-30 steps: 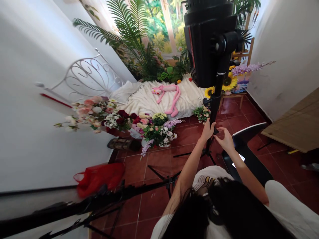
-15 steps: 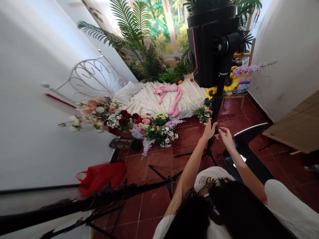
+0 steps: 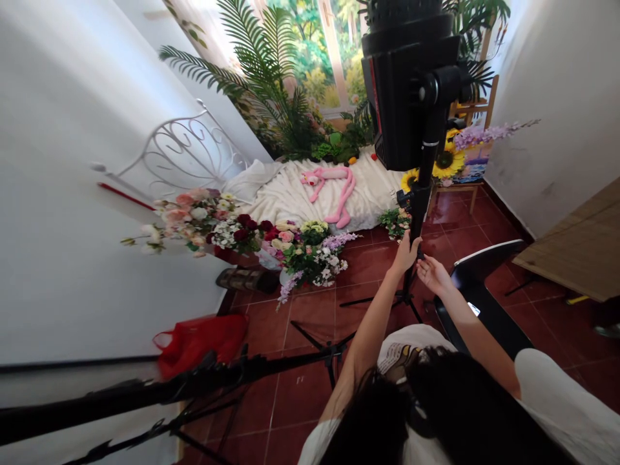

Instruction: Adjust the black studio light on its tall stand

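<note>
A black studio light (image 3: 404, 97) stands upright in front of me on a black light stand (image 3: 418, 216). My left hand (image 3: 403, 254) is wrapped round the pole, below a collar with a clamp (image 3: 403, 199). Just to its right, my right hand (image 3: 434, 275) has its fingers curled at a small dark knob (image 3: 420, 254) on the pole. The fingertips seem to pinch this knob, though it is partly hidden. The stand's legs (image 3: 404, 298) spread on the floor below.
A black chair (image 3: 477, 297) with a phone (image 3: 473, 309) on it stands at right. Another black stand (image 3: 159, 391) crosses the lower left, near a red bag (image 3: 203, 339). Ahead are flowers (image 3: 310, 255) and a pink plush toy (image 3: 334, 184) on a white fur blanket (image 3: 285, 184).
My right hand has rotated at the knob, with its fingers curling inward and the palm side now showing more. My left hand stays on the pole. The view has shifted slightly.
</note>
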`<control>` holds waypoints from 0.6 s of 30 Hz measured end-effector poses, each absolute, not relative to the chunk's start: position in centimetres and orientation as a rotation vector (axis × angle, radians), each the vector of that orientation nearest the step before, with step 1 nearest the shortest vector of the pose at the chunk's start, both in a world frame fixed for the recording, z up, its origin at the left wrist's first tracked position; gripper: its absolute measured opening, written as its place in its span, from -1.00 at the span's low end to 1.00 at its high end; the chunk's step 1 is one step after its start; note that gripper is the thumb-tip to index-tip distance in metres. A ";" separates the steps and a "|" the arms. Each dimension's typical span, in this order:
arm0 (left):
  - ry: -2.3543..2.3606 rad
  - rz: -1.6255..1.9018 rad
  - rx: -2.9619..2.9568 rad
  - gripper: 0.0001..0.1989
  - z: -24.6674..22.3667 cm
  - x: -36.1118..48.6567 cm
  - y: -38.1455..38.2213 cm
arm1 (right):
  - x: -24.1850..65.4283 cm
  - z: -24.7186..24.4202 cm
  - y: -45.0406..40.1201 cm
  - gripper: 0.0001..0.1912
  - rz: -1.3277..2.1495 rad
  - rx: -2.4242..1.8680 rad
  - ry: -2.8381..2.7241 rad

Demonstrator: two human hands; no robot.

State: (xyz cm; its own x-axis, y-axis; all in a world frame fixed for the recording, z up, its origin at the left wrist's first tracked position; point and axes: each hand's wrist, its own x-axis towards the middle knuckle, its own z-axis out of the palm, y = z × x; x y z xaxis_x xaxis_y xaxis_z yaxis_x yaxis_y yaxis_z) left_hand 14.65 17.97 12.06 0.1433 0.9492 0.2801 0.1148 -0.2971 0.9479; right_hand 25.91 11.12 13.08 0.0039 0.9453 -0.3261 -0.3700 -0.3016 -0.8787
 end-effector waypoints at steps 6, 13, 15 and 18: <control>1.092 1.269 1.566 -0.67 11.6 14.8 17.9 | 26.8 12.6 10.3 -0.56 1.078 -1.260 -0.962; 1.096 1.254 1.577 -0.65 11.4 14.7 18.0 | 27.4 14.4 8.6 -0.63 0.700 -1.316 -1.440; 1.101 1.254 1.576 -0.63 11.5 14.6 17.9 | 27.2 14.5 8.3 -0.65 0.698 -1.334 -1.505; 1.116 1.238 1.553 -0.59 11.9 14.6 17.8 | 26.9 14.2 8.4 -0.66 0.692 -1.385 -1.495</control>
